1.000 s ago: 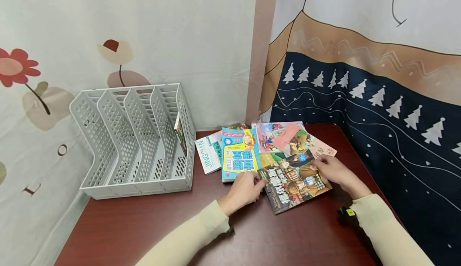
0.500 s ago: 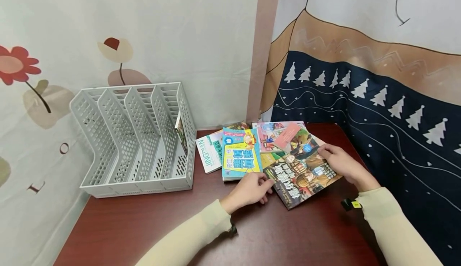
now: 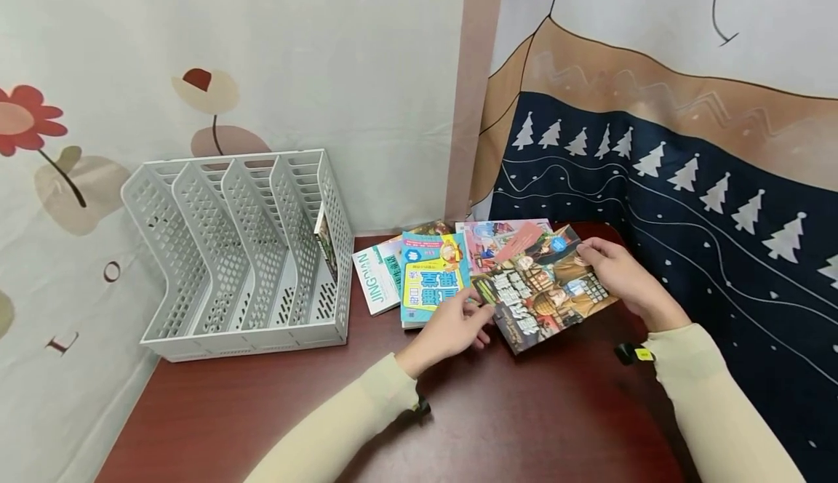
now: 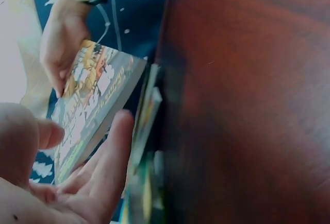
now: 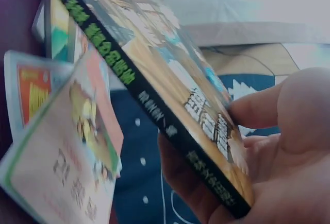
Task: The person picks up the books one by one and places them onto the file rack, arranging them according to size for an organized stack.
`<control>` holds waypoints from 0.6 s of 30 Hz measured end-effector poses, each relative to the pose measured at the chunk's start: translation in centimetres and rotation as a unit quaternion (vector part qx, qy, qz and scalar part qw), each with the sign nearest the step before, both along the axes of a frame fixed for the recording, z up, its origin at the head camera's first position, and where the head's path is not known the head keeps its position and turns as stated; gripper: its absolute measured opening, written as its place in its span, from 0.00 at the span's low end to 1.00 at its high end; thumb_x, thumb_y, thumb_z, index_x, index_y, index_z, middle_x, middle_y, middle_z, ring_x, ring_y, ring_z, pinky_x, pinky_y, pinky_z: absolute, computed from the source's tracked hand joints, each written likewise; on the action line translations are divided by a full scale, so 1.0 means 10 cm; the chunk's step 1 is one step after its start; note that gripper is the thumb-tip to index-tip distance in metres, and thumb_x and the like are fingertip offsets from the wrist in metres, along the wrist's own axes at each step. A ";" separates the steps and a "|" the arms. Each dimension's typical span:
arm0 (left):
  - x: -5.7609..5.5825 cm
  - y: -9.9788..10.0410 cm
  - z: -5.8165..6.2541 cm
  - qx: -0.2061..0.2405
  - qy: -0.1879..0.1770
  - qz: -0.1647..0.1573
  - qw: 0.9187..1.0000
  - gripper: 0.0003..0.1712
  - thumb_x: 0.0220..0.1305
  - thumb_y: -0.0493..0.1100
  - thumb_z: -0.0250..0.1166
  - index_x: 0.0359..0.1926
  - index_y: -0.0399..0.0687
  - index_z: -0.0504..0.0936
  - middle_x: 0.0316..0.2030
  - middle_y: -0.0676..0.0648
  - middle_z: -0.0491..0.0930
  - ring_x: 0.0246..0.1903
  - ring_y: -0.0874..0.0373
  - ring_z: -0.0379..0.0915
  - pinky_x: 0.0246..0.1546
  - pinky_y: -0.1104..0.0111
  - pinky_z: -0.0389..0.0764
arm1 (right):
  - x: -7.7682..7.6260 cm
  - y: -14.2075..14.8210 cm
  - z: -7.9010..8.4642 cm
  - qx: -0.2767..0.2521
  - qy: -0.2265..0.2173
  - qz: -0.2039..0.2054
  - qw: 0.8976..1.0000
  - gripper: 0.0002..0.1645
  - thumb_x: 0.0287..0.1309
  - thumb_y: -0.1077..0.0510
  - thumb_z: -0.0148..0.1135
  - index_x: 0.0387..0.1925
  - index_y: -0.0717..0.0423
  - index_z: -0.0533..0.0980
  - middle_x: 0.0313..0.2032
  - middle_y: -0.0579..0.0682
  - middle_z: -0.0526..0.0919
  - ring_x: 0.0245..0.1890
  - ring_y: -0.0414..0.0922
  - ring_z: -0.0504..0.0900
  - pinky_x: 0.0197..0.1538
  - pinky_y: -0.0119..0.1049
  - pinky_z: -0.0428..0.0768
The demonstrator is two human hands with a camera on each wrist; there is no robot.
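the dark illustrated book [image 3: 543,290] is up off the table, its cover facing your head camera and its body tilted, in front of the far right part of the pile. your right hand [image 3: 618,279] pinches it at the right end: the thumb presses the cover and the fingers lie behind, as the right wrist view shows, along with a black spine carrying green and white lettering. your left hand [image 3: 455,326] is at the book's left end, thumb and fingers spread well apart on either side of its edge; you have no firm grip there, and i cannot tell whether the skin touches the book.

just behind your left hand lies the blue and yellow book [image 3: 432,279], partly over the white and green book [image 3: 376,283]. to the right of these, the pink illustrated book [image 3: 478,239] shows past the dark cover, with a salmon-coloured cover [image 3: 520,241] on top of it.

farther left stands the grey rack [image 3: 242,341], with four compartments; a thin book [image 3: 326,243] stands in the rightmost one, near the right wall. everything rests on the red-brown table [image 3: 524,425]. behind hang the pale flowered cloth [image 3: 366,68] and, at right, the navy cloth [image 3: 720,250] with white trees.
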State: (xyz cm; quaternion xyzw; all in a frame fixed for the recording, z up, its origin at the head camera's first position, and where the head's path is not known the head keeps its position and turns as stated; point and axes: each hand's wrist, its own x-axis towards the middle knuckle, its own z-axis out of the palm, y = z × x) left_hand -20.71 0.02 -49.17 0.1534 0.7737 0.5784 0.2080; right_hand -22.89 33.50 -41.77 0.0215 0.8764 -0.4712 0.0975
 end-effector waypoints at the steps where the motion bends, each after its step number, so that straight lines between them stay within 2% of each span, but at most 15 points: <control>1: -0.03 -0.02 0.03 0.006 0.000 0.014 1.000 0.22 0.84 0.58 0.62 0.62 0.47 0.75 0.47 0.37 0.93 0.34 0.39 0.93 0.38 0.49 0.93 | -0.01 -0.04 0.00 -0.015 -0.001 -0.002 1.000 0.34 0.90 0.37 0.40 0.69 0.62 0.69 0.44 0.51 0.84 0.36 0.41 0.86 0.41 0.35 0.86; 4: -0.11 -0.11 0.13 0.024 0.009 0.046 0.999 0.24 0.84 0.57 0.62 0.65 0.45 0.74 0.45 0.38 0.93 0.36 0.37 0.93 0.42 0.46 0.93 | -0.05 -0.16 0.01 -0.067 -0.006 -0.006 0.998 0.35 0.88 0.36 0.44 0.71 0.62 0.67 0.43 0.48 0.87 0.36 0.40 0.90 0.42 0.35 0.90; 9: -0.27 -0.35 0.27 0.030 0.042 0.085 0.995 0.26 0.84 0.56 0.62 0.68 0.45 0.74 0.43 0.40 0.94 0.33 0.40 0.93 0.42 0.47 0.93 | -0.11 -0.42 0.03 -0.154 -0.018 -0.002 0.988 0.32 0.88 0.38 0.47 0.70 0.60 0.64 0.43 0.44 0.89 0.39 0.40 0.93 0.44 0.37 0.92; 12: -0.35 -0.49 0.34 0.013 0.070 0.120 0.990 0.25 0.84 0.55 0.62 0.69 0.46 0.76 0.47 0.40 0.94 0.31 0.45 0.92 0.43 0.49 0.93 | -0.15 -0.61 0.02 -0.190 -0.023 -0.005 0.981 0.35 0.88 0.38 0.47 0.78 0.58 0.59 0.44 0.44 0.89 0.39 0.40 0.93 0.45 0.37 0.93; 15: -0.39 -0.59 0.39 -0.031 0.096 0.169 0.980 0.27 0.83 0.57 0.62 0.71 0.46 0.78 0.52 0.43 0.92 0.35 0.54 0.88 0.45 0.56 0.89 | -0.20 -0.83 -0.04 -0.218 -0.026 -0.012 0.975 0.44 0.87 0.39 0.50 0.87 0.55 0.49 0.46 0.46 0.89 0.38 0.39 0.94 0.45 0.36 0.93; 17: -0.40 -0.63 0.40 -0.053 0.103 0.195 0.974 0.31 0.82 0.57 0.62 0.74 0.45 0.76 0.56 0.42 0.90 0.41 0.54 0.88 0.49 0.57 0.87 | -0.23 -0.99 -0.11 -0.231 -0.021 -0.016 0.973 0.45 0.87 0.41 0.52 0.89 0.53 0.47 0.49 0.50 0.89 0.37 0.39 0.93 0.45 0.35 0.92; 18: -0.39 -0.65 0.39 -0.061 0.099 0.201 0.973 0.33 0.82 0.58 0.61 0.77 0.44 0.74 0.58 0.41 0.88 0.42 0.50 0.87 0.50 0.55 0.86 | -0.24 -1.07 -0.15 -0.233 -0.017 -0.018 0.972 0.45 0.87 0.41 0.52 0.89 0.53 0.47 0.52 0.53 0.88 0.37 0.38 0.93 0.45 0.34 0.92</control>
